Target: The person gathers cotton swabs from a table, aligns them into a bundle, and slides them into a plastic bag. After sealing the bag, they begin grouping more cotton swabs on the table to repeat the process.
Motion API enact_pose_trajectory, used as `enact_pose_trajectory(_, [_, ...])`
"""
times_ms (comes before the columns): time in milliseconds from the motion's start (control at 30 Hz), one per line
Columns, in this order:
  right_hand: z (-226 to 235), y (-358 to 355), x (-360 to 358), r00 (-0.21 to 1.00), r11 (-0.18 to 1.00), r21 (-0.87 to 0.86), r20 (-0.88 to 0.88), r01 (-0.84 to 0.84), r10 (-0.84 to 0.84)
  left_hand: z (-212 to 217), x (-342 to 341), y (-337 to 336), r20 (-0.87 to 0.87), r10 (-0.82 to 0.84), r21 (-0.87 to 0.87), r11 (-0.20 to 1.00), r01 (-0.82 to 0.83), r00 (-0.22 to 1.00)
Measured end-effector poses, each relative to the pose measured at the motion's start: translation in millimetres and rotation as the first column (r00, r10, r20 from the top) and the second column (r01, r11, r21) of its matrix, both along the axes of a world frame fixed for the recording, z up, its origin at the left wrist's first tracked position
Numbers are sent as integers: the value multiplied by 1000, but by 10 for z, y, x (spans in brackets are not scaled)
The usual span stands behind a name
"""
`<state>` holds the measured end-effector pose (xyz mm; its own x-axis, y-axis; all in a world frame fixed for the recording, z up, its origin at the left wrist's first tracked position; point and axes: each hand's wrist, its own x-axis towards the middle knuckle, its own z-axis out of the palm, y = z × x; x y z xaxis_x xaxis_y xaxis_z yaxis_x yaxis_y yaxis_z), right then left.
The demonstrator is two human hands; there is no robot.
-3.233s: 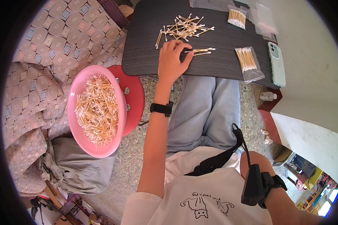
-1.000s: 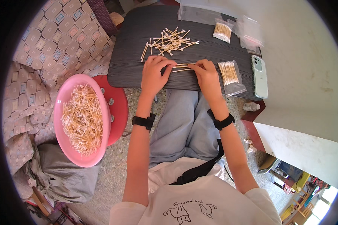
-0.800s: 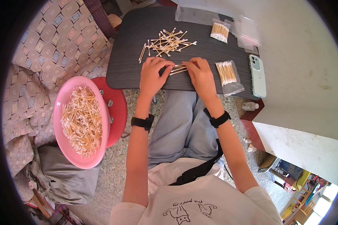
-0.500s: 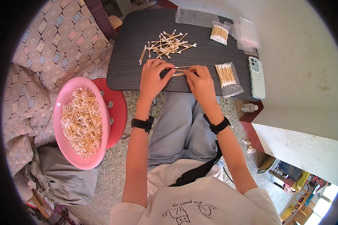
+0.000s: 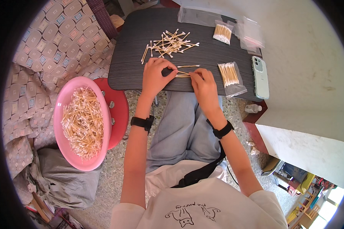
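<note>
Between my two hands, a few cotton swabs (image 5: 183, 75) lie crosswise near the front of the dark table. My left hand (image 5: 157, 75) pinches their left ends between thumb and forefinger. At the right ends, the thumb and forefinger of my right hand (image 5: 204, 84) are closed on them. A single cotton swab (image 5: 188, 66) lies on the table just beyond my fingertips. Farther back is a loose pile of cotton swabs (image 5: 173, 44). To the right of my right hand rests a clear bag of lined-up swabs (image 5: 229, 74).
Another filled bag (image 5: 223, 33) lies at the back right, beside flat plastic bags (image 5: 250, 32). A phone (image 5: 260, 78) rests on the table's right edge. At my left, a pink basin (image 5: 58, 126) heaped with swabs stands on a red stool (image 5: 120, 114). A wall borders the right side.
One swab that was between my hands now lies apart, slightly farther from me. My fingers have shifted a little and stay around the remaining swabs.
</note>
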<state>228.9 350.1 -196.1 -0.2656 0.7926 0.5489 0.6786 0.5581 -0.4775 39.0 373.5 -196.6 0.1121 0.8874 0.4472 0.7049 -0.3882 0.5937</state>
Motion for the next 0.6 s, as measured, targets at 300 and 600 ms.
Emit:
enact_pose_trajectory(300, [22,-1,6,1000,1000,-2,-11,0,0,-28,10,-17,-50,23,32,999,-21,998])
enact_pose_trajectory(600, [46,89,-70,997,998,-43,-64,34,-37,-17,-33,2,15,19,-32,999,-19,1000])
